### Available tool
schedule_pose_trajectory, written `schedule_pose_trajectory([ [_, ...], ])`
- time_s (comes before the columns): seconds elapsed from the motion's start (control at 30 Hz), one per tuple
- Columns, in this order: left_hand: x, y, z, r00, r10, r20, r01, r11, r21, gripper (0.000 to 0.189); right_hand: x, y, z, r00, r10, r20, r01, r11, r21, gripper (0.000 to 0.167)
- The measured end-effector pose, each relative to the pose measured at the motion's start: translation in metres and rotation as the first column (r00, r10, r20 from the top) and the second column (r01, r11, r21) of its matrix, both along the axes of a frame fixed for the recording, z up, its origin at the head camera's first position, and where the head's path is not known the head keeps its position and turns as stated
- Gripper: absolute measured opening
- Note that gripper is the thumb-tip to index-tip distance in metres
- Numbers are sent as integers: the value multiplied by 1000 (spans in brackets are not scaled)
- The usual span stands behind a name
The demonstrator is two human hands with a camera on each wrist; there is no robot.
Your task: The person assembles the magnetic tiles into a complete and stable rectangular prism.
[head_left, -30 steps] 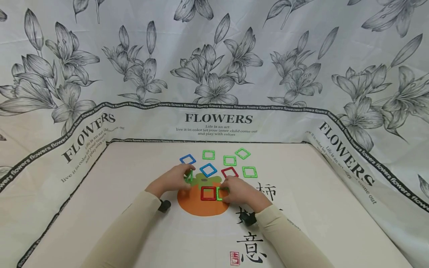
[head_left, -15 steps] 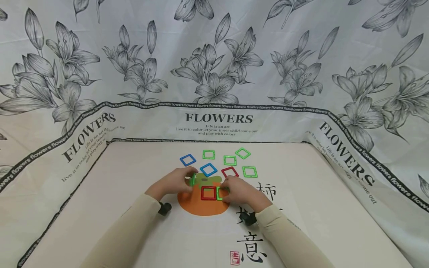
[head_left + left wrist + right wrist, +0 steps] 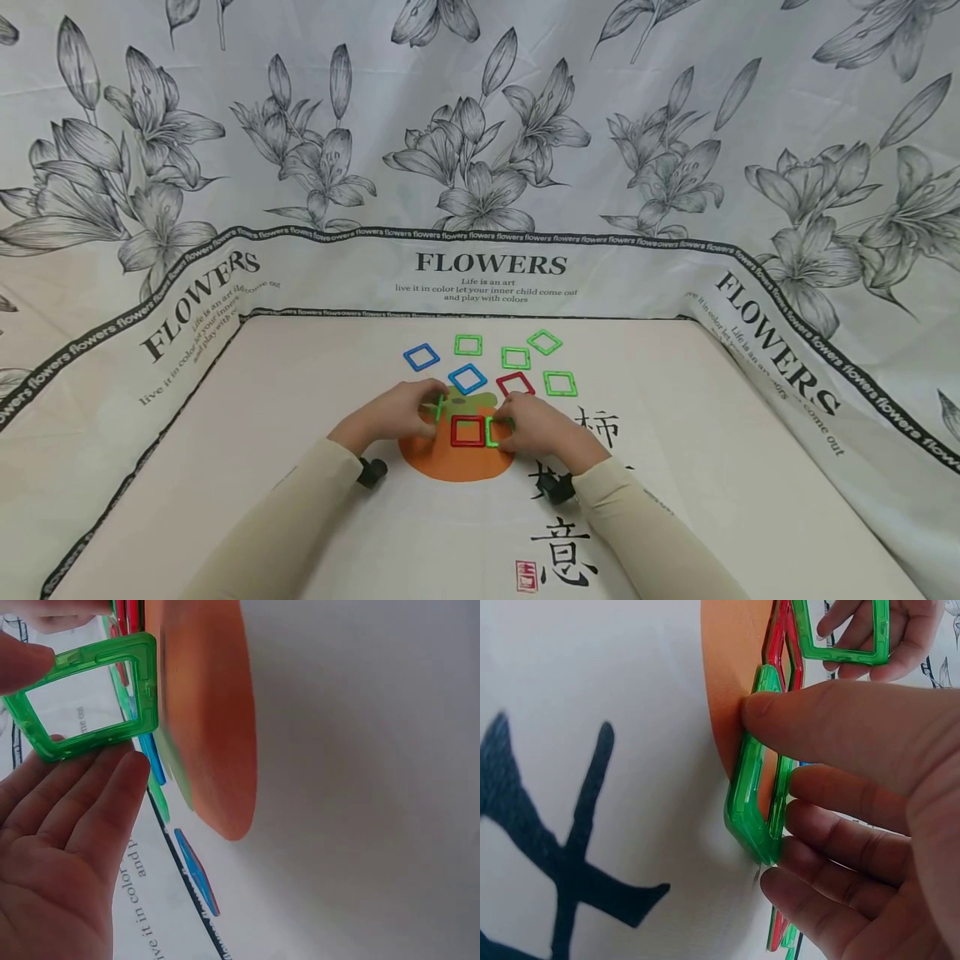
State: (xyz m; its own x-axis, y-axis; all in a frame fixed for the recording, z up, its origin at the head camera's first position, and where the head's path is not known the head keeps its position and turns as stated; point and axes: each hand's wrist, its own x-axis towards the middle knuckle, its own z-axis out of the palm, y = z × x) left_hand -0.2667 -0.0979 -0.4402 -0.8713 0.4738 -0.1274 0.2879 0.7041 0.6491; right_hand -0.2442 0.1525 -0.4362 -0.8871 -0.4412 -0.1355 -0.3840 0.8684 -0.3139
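My left hand (image 3: 393, 413) pinches a green square magnetic tile (image 3: 147, 694) between thumb and fingers. The tile stands upright, left of and a little behind a flat red magnetic tile (image 3: 467, 418). In the left wrist view, straight fingers lie along one edge of it and the thumb along the opposite edge. My right hand (image 3: 546, 432) grips a second green magnetic tile (image 3: 742, 784), thumb on its near edge and fingers by its far edge. This tile lies edge to edge with the red one, on its right; the hand hides its right part in the head view.
Behind the hands lie two blue tiles (image 3: 467, 367), another red tile (image 3: 504, 384) and several green tiles (image 3: 516, 349). The cloth-covered table (image 3: 225, 467) bears an orange persimmon print (image 3: 457, 467) and black characters. A flowered curtain (image 3: 480, 192) borders it.
My left hand has moved slightly right with its upright green tile, nearer the red tile. The right hand and the tiles on the table stay put.
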Motion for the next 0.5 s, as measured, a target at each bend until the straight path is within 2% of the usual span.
schedule_pose_trajectory([
  [0.33, 3, 4, 0, 1000, -23, -21, 23, 1000, -14, 61, 0, -1, 1, 1000, 8, 2, -8, 1000, -8, 43],
  [0.5, 4, 5, 1, 999, -32, -2, 32, 999, -8, 60, 1, 0, 1, 1000, 2, 9, -2, 1000, -11, 44],
])
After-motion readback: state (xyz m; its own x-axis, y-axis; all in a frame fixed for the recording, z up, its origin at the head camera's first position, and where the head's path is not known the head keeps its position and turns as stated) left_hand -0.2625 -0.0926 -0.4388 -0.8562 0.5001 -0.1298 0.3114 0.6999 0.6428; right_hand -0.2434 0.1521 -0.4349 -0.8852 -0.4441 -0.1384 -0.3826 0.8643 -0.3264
